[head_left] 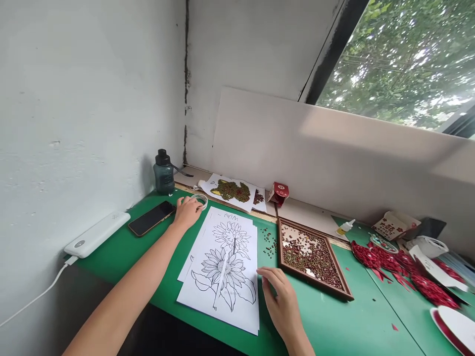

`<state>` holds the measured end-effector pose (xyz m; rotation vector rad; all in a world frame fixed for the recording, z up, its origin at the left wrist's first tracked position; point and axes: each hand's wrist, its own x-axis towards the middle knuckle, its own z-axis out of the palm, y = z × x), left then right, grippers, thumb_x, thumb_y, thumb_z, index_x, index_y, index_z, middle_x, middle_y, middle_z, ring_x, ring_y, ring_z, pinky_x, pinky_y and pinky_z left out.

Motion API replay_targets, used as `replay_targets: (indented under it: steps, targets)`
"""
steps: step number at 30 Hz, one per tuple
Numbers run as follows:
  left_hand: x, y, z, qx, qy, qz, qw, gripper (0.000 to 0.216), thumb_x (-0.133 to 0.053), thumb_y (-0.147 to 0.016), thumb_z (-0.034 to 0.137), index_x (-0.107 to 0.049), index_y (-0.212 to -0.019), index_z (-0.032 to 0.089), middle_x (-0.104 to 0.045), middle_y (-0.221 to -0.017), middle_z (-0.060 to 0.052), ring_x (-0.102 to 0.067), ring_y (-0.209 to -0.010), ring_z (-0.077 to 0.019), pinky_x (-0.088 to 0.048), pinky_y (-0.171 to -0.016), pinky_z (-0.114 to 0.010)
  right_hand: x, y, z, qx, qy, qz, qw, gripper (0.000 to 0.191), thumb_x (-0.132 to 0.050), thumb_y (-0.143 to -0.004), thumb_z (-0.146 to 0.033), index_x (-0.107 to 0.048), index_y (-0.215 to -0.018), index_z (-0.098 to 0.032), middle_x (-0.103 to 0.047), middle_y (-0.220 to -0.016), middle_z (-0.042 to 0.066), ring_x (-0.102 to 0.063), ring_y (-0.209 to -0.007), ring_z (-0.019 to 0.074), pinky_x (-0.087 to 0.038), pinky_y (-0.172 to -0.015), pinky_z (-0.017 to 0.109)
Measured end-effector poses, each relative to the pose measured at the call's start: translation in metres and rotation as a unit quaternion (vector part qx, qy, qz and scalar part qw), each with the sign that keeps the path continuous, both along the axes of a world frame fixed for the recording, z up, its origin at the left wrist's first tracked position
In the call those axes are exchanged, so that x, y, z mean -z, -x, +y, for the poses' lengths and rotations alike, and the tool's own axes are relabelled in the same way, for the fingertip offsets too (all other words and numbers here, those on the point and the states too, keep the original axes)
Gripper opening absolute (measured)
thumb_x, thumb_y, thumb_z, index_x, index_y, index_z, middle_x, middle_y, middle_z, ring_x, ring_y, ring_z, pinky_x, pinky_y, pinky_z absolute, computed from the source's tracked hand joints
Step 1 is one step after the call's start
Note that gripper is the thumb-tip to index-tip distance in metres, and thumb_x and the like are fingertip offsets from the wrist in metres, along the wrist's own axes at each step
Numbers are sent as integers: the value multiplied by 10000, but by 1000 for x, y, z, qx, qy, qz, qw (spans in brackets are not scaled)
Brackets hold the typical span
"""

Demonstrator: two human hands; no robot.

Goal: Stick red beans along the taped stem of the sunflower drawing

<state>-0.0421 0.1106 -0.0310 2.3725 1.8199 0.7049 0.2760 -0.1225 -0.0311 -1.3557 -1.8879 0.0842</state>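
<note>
My left hand (187, 212) reaches to the back of the green table, its fingers curled at a ring-shaped roll of clear tape (200, 199). Just left of it lies a dark phone (153, 218). In front of me are stacked white sheets with a black line drawing of sunflowers (226, 269). My right hand (280, 296) rests beside the right edge of the sheets, thumb and fingers apart, holding nothing that I can see. Its index fingertip is at the paper's edge.
A brown frame (314, 283) holds red and green beans, with loose beans (269, 243) beside it. Behind stand a bottle (164, 175), a bean picture (232, 192), a red box (279, 193) and a glue bottle (345, 228). A white power bank (97, 235) lies left, red shreds (430, 289) right.
</note>
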Motion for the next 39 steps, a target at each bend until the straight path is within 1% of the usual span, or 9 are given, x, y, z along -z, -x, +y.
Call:
replay_targets:
  steps: [6,12,18,23,26,34,39]
  targets:
    - [0,-3,-3,-2,-1,-1,1000,301,-491,-1020,338,-767,-1090,239,-724,-1176,-105,-538,-1168,-312,-236,-1131,-522,0,-5,-1,25,31,33,999,327,-451,-1073,-381,-722,-982,-221,-739,-940,100,-711,-848,239,-598,-666,347]
    - [2,-2,0,1,-6,2,1000,269,-509,-1021,328,-761,-1036,235,-725,-1156,-91,-542,-1164,-303,-190,-1167,-536,4,-7,1,28,54,44,997,299,-474,-1064,-378,-716,-983,-223,-736,-938,98,-706,-855,246,-596,-690,359]
    - [5,-1,3,3,-8,7,1000,205,-577,-998,359,-735,-969,231,-718,-1194,-77,-537,-1200,-307,-197,-1170,-559,5,-9,-1,30,71,54,996,276,-483,-1054,-366,-713,-996,-225,-736,-962,105,-701,-890,256,-590,-714,369]
    - [10,0,6,-10,-5,6,1000,201,-576,-992,377,-730,-958,252,-714,-1228,-77,-540,-1209,-326,-216,-1168,-583,6,-8,-4,38,113,61,991,267,-465,-1044,-336,-711,-1012,-235,-735,-1005,115,-693,-930,268,-583,-745,379]
    - [11,0,7,-15,-6,3,1000,199,-579,-985,378,-728,-946,252,-719,-1197,-79,-549,-1188,-331,-220,-1166,-597,7,-9,-6,36,124,67,989,256,-469,-1035,-322,-711,-1018,-241,-732,-1029,115,-689,-958,276,-580,-773,392]
    - [14,0,8,-13,-7,-2,1000,163,-579,-957,303,-697,-873,229,-724,-1123,-86,-569,-1151,-324,-231,-1164,-597,8,-10,-7,35,139,80,986,246,-473,-1031,-321,-708,-1023,-248,-727,-1036,103,-681,-977,278,-563,-807,402]
    - [16,0,9,-12,0,-5,1000,159,-592,-931,309,-688,-833,228,-727,-1090,-78,-583,-1128,-321,-227,-1170,-600,7,-9,-8,35,145,85,985,253,-470,-1033,-328,-709,-1025,-244,-725,-1046,109,-674,-991,282,-558,-825,412]
